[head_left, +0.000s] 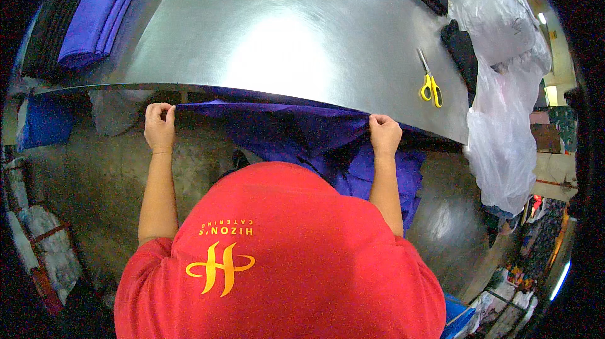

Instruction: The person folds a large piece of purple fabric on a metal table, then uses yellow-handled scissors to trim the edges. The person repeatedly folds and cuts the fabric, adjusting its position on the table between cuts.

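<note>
A purple cloth (pixel 277 121) is stretched between my two hands along the near edge of the metal table (pixel 189 36). My left hand (pixel 159 126) pinches one end of its upper edge. My right hand (pixel 384 132) pinches that edge farther right, fingers closed. Between them the edge runs nearly straight, while the rest of the cloth hangs down below the tabletop in loose folds, partly hidden behind my body and right forearm.
Folded purple cloths (pixel 101 17) lie at the table's far left beside a dark folded stack (pixel 53 30). Yellow-handled scissors (pixel 430 84) rest on the right side. Clear plastic sheeting (pixel 504 112) drapes over the right edge. A blue item (pixel 45 125) is below the left edge.
</note>
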Demonstrator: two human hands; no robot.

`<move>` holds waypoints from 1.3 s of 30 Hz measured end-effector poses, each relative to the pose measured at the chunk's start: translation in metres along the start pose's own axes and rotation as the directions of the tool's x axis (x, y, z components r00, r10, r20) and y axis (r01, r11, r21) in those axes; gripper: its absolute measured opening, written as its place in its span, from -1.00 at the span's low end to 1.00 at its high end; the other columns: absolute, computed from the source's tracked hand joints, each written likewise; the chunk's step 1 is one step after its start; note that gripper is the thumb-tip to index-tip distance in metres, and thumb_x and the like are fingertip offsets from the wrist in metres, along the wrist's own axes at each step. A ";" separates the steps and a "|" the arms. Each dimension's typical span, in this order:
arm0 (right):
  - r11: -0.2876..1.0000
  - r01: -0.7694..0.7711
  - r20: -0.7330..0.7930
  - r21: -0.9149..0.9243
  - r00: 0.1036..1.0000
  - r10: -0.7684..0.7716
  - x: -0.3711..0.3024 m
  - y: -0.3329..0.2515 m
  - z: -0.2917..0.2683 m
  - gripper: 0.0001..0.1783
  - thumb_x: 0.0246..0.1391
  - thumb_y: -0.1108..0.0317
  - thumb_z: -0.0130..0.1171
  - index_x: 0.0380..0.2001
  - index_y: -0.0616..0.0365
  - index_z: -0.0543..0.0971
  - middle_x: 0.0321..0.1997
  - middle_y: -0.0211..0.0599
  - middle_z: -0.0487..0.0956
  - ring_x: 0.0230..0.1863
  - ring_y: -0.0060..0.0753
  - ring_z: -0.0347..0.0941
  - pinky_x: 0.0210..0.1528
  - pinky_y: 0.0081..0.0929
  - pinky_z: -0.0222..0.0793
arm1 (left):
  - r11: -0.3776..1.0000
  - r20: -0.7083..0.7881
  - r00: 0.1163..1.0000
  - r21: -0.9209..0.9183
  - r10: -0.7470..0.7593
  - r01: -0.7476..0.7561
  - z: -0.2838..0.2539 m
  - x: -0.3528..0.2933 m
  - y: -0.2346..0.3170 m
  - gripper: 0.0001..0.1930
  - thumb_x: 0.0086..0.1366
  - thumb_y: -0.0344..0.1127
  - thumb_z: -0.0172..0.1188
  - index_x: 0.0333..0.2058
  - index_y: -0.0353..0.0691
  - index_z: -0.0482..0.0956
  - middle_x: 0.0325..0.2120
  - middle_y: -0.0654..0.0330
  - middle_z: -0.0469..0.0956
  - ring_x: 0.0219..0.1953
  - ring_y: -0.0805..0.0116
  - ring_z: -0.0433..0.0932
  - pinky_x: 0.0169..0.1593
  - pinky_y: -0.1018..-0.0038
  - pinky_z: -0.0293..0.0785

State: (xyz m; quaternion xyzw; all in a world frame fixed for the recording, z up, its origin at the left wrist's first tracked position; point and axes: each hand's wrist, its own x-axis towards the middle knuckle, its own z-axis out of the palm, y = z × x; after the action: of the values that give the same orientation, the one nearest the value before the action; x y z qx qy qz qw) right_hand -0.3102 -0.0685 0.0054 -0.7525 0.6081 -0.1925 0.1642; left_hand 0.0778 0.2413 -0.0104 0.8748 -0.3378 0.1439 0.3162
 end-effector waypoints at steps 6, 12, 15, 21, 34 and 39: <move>0.994 0.019 -0.125 -0.108 0.992 -0.032 -0.010 -0.004 0.006 -0.73 -0.07 0.15 0.15 -0.48 0.13 0.63 -0.43 -0.15 0.60 -0.38 -0.12 0.54 -0.26 -0.31 0.43 | 0.997 -0.028 1.000 -0.073 0.012 -0.014 -0.004 0.003 0.002 -0.86 0.06 -0.29 0.25 -0.49 -0.14 0.47 -0.41 0.27 0.44 -0.37 0.30 0.47 -0.33 0.42 0.42; 0.998 0.047 -0.261 0.046 0.965 -0.034 -0.008 0.000 0.021 -0.75 -0.11 0.19 0.21 -0.47 0.15 0.64 -0.45 -0.16 0.61 -0.43 -0.21 0.56 -0.31 -0.39 0.43 | 0.999 -0.055 0.998 -0.041 0.007 -0.010 0.011 0.005 -0.005 -0.86 0.02 -0.28 0.27 -0.51 -0.14 0.50 -0.42 0.27 0.45 -0.41 0.33 0.48 -0.36 0.44 0.42; 0.988 0.063 -0.271 0.144 0.962 -0.022 -0.007 0.000 0.023 -0.78 -0.13 0.25 0.25 -0.45 0.17 0.64 -0.46 -0.16 0.61 -0.44 -0.29 0.57 -0.31 -0.44 0.44 | 0.992 -0.032 0.998 -0.114 -0.060 0.056 0.012 0.007 -0.004 -0.87 0.02 -0.28 0.27 -0.51 -0.14 0.50 -0.46 0.27 0.45 -0.47 0.35 0.48 -0.37 0.46 0.42; 0.971 -0.038 -0.148 0.237 0.986 0.075 -0.001 0.007 0.022 -0.82 -0.12 0.34 0.26 -0.41 0.19 0.65 -0.40 -0.22 0.63 -0.41 -0.44 0.57 -0.28 -0.54 0.43 | 0.986 0.061 0.985 -0.044 -0.160 0.163 0.025 0.027 -0.002 -0.87 0.03 -0.25 0.26 -0.51 -0.12 0.52 -0.45 0.30 0.46 -0.44 0.34 0.49 -0.35 0.42 0.41; 0.962 0.103 -0.171 0.251 0.983 -0.061 0.001 0.017 0.024 -0.84 -0.11 0.37 0.26 -0.41 0.19 0.65 -0.39 -0.19 0.63 -0.37 -0.41 0.57 -0.22 -0.54 0.43 | 0.983 0.117 0.976 0.028 -0.184 0.182 0.051 0.045 -0.009 -0.85 0.04 -0.20 0.23 -0.48 -0.10 0.54 -0.40 0.25 0.47 -0.32 0.20 0.49 -0.28 0.35 0.42; 0.982 0.131 -0.160 0.139 0.981 -0.108 -0.001 0.010 0.014 -0.83 -0.14 0.31 0.26 -0.45 0.15 0.65 -0.43 -0.17 0.61 -0.40 -0.32 0.56 -0.29 -0.50 0.43 | 0.993 0.215 0.971 0.074 -0.104 0.090 0.042 0.046 0.005 -0.84 0.06 -0.25 0.21 -0.48 -0.19 0.48 -0.35 0.11 0.44 -0.25 0.08 0.44 -0.18 0.27 0.37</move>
State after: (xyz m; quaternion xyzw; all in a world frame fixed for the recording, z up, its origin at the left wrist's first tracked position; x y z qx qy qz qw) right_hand -0.3120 -0.0697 -0.0114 -0.7565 0.5564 -0.3036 0.1614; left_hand 0.1099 0.1883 -0.0183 0.9104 -0.3225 0.0416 0.2560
